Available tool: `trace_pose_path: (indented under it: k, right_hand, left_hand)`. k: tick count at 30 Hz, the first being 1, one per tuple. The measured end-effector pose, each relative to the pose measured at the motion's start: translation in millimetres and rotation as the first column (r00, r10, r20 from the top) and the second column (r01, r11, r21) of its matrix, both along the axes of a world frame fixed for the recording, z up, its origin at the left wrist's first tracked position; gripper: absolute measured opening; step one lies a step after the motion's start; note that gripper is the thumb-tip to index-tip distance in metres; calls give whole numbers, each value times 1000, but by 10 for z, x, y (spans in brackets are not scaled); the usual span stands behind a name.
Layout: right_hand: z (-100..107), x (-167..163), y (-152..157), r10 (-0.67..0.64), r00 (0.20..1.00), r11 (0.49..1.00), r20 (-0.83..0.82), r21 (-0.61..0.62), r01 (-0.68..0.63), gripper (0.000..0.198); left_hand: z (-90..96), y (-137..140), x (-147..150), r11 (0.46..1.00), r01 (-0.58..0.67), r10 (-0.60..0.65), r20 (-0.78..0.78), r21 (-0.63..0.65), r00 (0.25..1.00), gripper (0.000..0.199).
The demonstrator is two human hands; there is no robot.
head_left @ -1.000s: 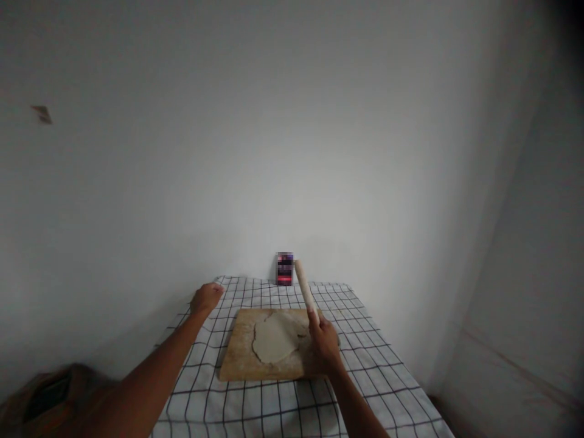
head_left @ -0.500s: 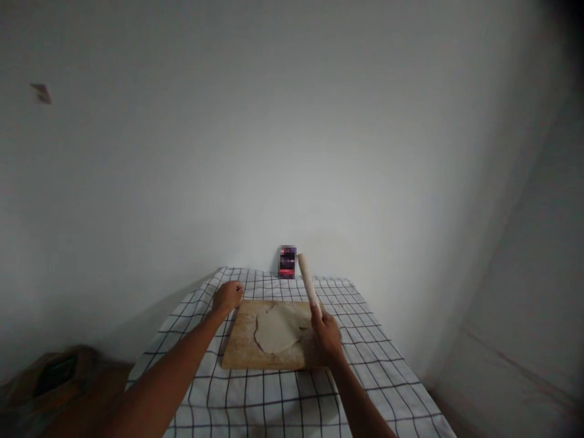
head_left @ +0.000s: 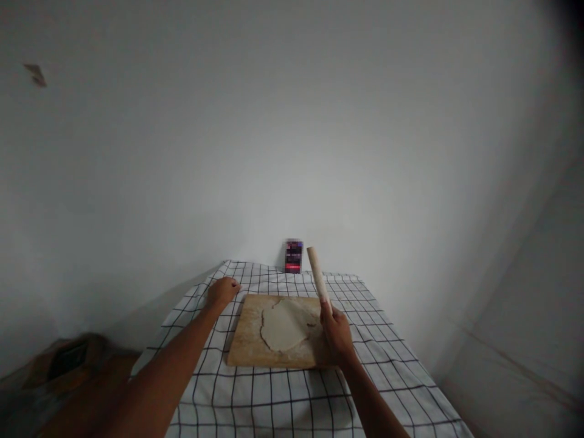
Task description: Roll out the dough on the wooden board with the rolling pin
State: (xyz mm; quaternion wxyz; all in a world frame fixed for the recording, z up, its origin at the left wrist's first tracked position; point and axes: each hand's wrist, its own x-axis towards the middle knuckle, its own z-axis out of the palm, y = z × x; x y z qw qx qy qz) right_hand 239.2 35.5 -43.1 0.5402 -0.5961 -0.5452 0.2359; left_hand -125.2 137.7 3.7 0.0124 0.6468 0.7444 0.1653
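A wooden board (head_left: 249, 347) carries a thin, pale sheet of rolled dough (head_left: 283, 325) with an uneven edge. My right hand (head_left: 336, 328), at the board's right side, is closed around one end of a wooden rolling pin (head_left: 318, 277). The pin points up and away, its far end raised towards the wall. Beyond the board's far left corner, my left hand (head_left: 222, 292) is curled closed above the cloth. What its fingers hold, if anything, is hidden. A small dark scrap (head_left: 311, 325) lies right of the dough.
A white, black-checked cloth (head_left: 274, 395) covers the table. At its far edge a blurred, phone-like rectangle (head_left: 293, 257) leans against the pale wall (head_left: 292, 121). On the floor at left sits a brown box (head_left: 68, 362) with a dark opening.
The view has shifted a little, so the board and table appear further right and higher. My left hand has drawn slightly left from the board's corner. The right hand keeps the rolling pin.
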Motion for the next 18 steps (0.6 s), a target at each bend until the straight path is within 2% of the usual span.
trace_pose_path:
  k: [6, 14, 18]
  right_hand:
    - [-19, 5, -8, 28, 999, 999, -39, -14, -29, 76]
    - [-14, 1, -5, 31, 999, 999, -43, 9, -30, 75]
    - [-4, 6, -9, 38, 998, 999, -41, -13, -38, 73]
  left_hand:
    - [-1, -6, 16, 995, 98, -95, -114, 20, 989, 26]
    - [-75, 33, 63, 996, 88, -86, -164, 7, 983, 36]
    - [-11, 12, 41, 999, 38, -40, -148, -21, 988, 32]
